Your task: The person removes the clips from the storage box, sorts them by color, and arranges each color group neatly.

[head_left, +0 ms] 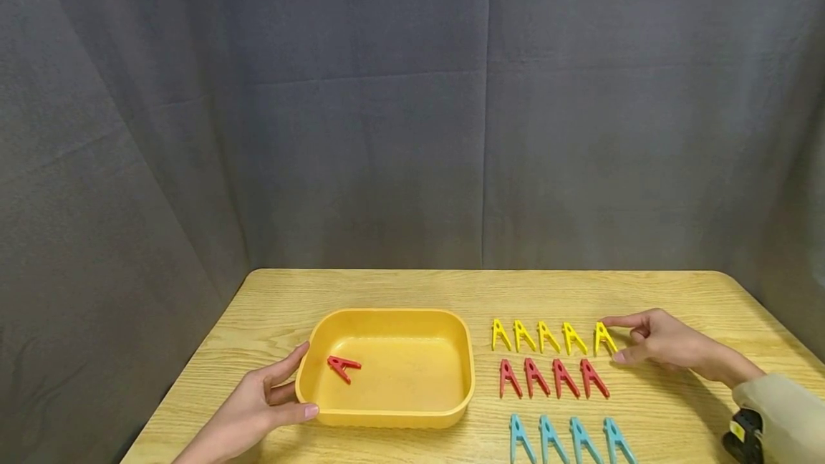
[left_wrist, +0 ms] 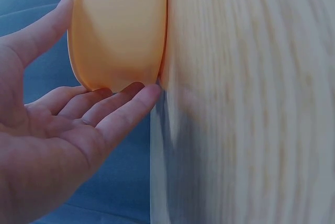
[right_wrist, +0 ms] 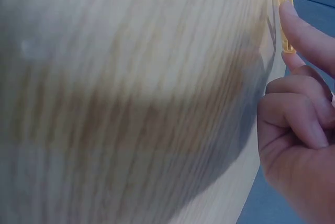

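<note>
Down at the lower centre of the head view, the yellow tray (head_left: 389, 407) sits on the wooden table (head_left: 399, 288), and a single red clothespin (head_left: 343, 366) lies inside it, near its left wall. My left hand (head_left: 258, 407) cups the tray's left end with relaxed, nearly straight fingers, thumb along the front edge and fingertips (left_wrist: 141, 96) touching the tray's underside corner; it grips nothing.

To the right of the tray, pins lie in rows: five yellow ones, then four red clothespins (head_left: 553, 377) below, then four blue clothespins (head_left: 570, 440) at the bottom edge, their lower ends cut off by the frame. My right hand (head_left: 657, 341) is at the right end of the yellow row, forefinger and thumb closing on the rightmost yellow clothespin (head_left: 604, 337), the other fingers curled in.

From the right wrist view, only a sliver of that pin shows at the upper right, and the table is a blur. The left wrist view shows only the tray's outer wall, so its contents are hidden there.
</note>
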`<state>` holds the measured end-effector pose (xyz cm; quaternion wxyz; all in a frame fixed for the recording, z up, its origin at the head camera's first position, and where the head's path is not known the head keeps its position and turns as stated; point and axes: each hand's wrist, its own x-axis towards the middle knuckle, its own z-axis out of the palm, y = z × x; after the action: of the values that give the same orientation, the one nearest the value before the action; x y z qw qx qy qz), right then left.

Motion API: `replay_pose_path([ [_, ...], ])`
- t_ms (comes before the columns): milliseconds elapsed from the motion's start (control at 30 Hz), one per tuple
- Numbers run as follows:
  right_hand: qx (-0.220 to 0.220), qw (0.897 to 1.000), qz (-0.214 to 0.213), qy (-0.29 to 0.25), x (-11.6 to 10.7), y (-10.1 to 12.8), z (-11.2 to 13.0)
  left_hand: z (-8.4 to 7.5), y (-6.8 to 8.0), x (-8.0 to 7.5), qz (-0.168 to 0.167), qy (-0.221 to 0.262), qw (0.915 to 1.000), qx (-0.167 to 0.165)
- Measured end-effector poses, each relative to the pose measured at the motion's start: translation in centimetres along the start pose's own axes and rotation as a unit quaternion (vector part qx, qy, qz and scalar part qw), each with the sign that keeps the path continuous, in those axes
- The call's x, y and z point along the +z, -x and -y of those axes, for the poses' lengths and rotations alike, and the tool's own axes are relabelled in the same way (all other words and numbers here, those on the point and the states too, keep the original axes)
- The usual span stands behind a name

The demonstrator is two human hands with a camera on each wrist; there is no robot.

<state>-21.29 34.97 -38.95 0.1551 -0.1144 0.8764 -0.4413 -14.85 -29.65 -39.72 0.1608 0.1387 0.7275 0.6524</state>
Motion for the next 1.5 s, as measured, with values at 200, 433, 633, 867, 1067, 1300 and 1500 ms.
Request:
replay_pose_path([
  [200,-0.032,0.999,0.027,-0.011,-0.1,-0.6,-0.4,0.0,-0.1,0.1,-0.002,0.004,1.0000,-0.005],
  [433,-0.034,0.998,0.045,-0.035,-0.2,-0.9,-0.6,0.0,0.0,0.1,-0.001,0.006,1.0000,-0.002],
  [633,-0.036,0.997,0.056,-0.048,-0.3,-1.0,-0.7,0.0,0.0,0.1,-0.002,0.010,0.9999,-0.005],
  [867,-0.054,0.997,0.056,-0.025,-0.7,-0.5,-0.2,-0.1,0.1,0.1,-0.008,-0.001,0.9999,-0.007],
  [1067,-0.046,0.998,-0.018,0.033,-0.1,0.2,2.0,-0.2,0.0,0.1,-0.003,0.001,1.0000,-0.006],
  [1300,-0.080,0.992,-0.069,0.073,2.1,-0.7,6.6,-0.1,-0.1,0.0,0.009,0.007,0.9999,0.006],
  [1500,-0.151,0.982,-0.053,0.102,4.2,-1.8,10.0,0.0,-0.2,-0.1,0.015,0.012,0.9998,0.000],
])
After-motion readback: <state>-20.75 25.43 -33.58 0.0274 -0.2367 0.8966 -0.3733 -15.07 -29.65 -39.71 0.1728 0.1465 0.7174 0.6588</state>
